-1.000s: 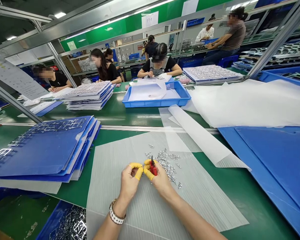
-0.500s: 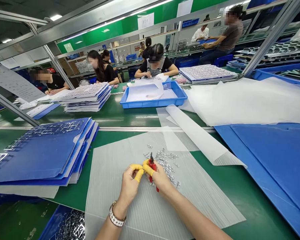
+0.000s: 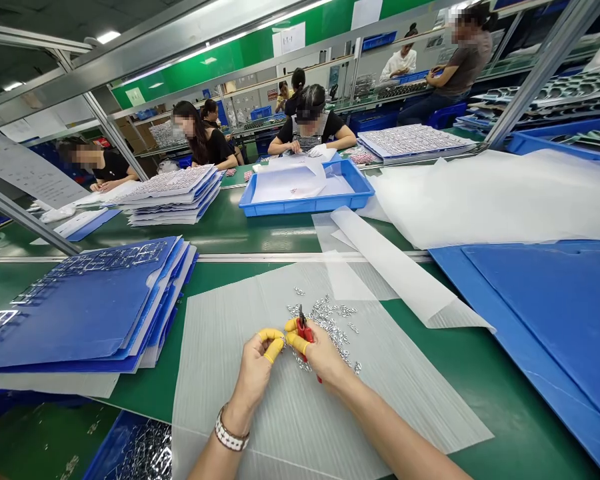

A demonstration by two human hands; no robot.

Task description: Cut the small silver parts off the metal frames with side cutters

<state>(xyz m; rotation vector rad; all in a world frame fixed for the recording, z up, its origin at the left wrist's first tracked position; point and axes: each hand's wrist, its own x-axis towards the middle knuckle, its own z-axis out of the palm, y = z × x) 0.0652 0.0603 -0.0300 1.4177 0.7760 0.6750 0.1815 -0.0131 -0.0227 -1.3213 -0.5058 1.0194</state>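
My right hand, with yellow finger cots on thumb and finger, is closed around red-handled nippers whose dark jaws point away from me. Close on its left, my left hand also wears yellow finger cots. Its thumb and finger pinch at a small metal part, mostly hidden by the fingertips. Just beyond and right of my hands lies a loose pile of small shiny metal parts. Under it all is a translucent white foam sheet on the green table.
Blue boards with metal frames are stacked at the left. A rolled white sheet and large blue boards lie to the right. Beyond the rail stands a blue tray; co-workers sit farther back. A bin of metal scrap is low at left.
My left hand has shifted slightly left, and its fingertips have come a little apart from my right hand's. The nippers stay in my right hand, tilted slightly differently.
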